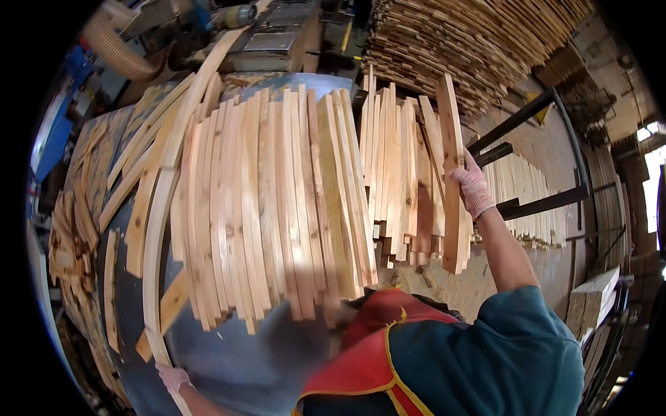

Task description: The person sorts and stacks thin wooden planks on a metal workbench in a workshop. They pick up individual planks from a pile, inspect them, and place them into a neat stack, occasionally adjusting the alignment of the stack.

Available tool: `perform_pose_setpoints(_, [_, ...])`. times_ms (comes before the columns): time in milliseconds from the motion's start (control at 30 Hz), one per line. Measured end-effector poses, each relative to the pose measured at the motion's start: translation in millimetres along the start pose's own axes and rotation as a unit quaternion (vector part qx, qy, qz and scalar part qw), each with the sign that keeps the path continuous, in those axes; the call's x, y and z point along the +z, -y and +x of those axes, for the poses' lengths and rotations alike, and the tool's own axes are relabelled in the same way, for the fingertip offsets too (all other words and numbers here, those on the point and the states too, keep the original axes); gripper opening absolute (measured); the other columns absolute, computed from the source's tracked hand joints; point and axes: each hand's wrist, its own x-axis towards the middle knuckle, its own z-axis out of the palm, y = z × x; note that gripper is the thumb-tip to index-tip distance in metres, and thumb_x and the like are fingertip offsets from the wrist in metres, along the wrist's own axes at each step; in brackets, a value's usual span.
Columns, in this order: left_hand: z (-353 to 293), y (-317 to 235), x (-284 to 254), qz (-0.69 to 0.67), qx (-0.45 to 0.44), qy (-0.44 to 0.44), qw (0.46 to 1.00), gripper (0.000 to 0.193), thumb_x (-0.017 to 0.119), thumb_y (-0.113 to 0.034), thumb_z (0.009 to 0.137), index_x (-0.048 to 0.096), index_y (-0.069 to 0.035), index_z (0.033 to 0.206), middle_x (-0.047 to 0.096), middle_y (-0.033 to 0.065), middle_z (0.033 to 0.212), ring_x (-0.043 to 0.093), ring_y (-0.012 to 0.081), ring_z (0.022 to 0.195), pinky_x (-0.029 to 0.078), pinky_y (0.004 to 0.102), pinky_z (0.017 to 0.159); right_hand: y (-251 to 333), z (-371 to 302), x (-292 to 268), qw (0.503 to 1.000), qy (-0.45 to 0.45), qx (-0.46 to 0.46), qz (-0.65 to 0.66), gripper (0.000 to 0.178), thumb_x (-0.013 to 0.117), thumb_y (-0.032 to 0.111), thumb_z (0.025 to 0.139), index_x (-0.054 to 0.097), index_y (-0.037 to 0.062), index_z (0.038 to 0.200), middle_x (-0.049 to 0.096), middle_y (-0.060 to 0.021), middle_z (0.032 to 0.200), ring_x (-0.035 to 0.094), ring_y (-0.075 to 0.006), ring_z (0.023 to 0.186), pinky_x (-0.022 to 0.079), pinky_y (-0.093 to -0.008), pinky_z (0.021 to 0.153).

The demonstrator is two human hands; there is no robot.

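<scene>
My right hand (473, 186), in a pale pinkish work glove, grips a wooden board (454, 236) at its right edge, about midway along. The board stands on end against the right side of a stack of wooden strips (395, 166). At the lower left, my left hand (175, 378), gloved too, holds the near end of a long, slightly curved wooden strip (161, 208). This strip runs far across the metal table (229, 360) toward the machine. Between my hands, a wide row of planed wooden strips (243, 201) lies side by side on the table.
Scrap pieces (76, 208) are heaped along the table's left side. A machine (270, 41) with a ribbed hose (114, 45) stands at the far end. A dark metal rack frame (541, 204) juts out at the right. Tall lumber stacks (444, 55) rise behind.
</scene>
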Motion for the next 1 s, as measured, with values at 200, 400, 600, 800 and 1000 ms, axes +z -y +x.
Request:
perform_pose_setpoints(200, [-13.4, 4.6, -38.2, 0.041, -0.001, 0.071, 0.997, 0.057, 0.062, -0.025, 0.098, 0.052, -0.006, 0.150, 0.062, 0.0195, 0.146, 0.065, 0.0394, 0.128, 0.049, 0.0507, 0.111, -75.4, 66.4, 29.5, 0.962, -0.077, 0.172, -0.197, 0.070, 0.064, 0.003, 0.087, 0.043, 0.0097, 0.154, 0.066, -0.0107, 0.111, 0.063, -0.0200, 0.099, 0.053, -0.0317, 0.086])
perform_pose_setpoints(400, [-57.9, -21.5, -52.8, -0.091, 0.067, 0.043, 0.993, 0.060, 0.067, -0.036, 0.091, 0.060, -0.011, 0.146, 0.065, 0.0237, 0.139, 0.063, 0.0419, 0.128, 0.051, 0.0533, 0.107, -142.6, 72.3, -12.8, 0.980, 0.076, 0.180, -0.034, 0.065, 0.068, 0.030, 0.103, 0.040, 0.0097, 0.159, 0.068, -0.0050, 0.107, 0.064, -0.0138, 0.078, 0.055, -0.0312, 0.066])
perform_pose_setpoints(600, [-218.4, 32.6, -12.1, -0.120, 0.089, -0.046, 0.988, 0.074, 0.070, -0.033, 0.087, 0.050, -0.010, 0.155, 0.052, 0.0152, 0.156, 0.043, 0.0362, 0.149, 0.031, 0.0487, 0.126, -30.3, 100.3, 60.0, 0.976, 0.087, -0.076, -0.187, 0.059, 0.060, 0.029, 0.107, 0.048, 0.0019, 0.158, 0.046, -0.0148, 0.164, 0.054, -0.0308, 0.141, 0.044, -0.0425, 0.118])
perform_pose_setpoints(800, [-384.9, 125.7, 40.3, -0.089, -0.033, 0.006, 0.995, 0.083, 0.066, -0.043, 0.091, 0.039, -0.012, 0.163, 0.037, 0.0118, 0.167, 0.029, 0.0356, 0.157, 0.019, 0.0548, 0.130, 90.5, -57.9, 275.8, 0.924, 0.319, -0.208, -0.042, 0.058, 0.062, 0.014, 0.104, 0.047, -0.0032, 0.157, 0.060, -0.0197, 0.149, 0.059, -0.0281, 0.135, 0.048, -0.0386, 0.115])
perform_pose_setpoints(1000, [-512.7, 267.2, 109.1, -0.146, -0.284, -0.200, 0.926, 0.089, 0.076, -0.042, 0.089, 0.040, -0.008, 0.163, 0.039, 0.0180, 0.166, 0.035, 0.0396, 0.155, 0.025, 0.0543, 0.129, 41.7, -374.7, 367.6, 0.694, 0.709, -0.068, -0.109, 0.063, 0.064, 0.009, 0.103, 0.041, -0.0041, 0.160, 0.057, -0.0194, 0.153, 0.056, -0.0272, 0.139, 0.046, -0.0374, 0.116])
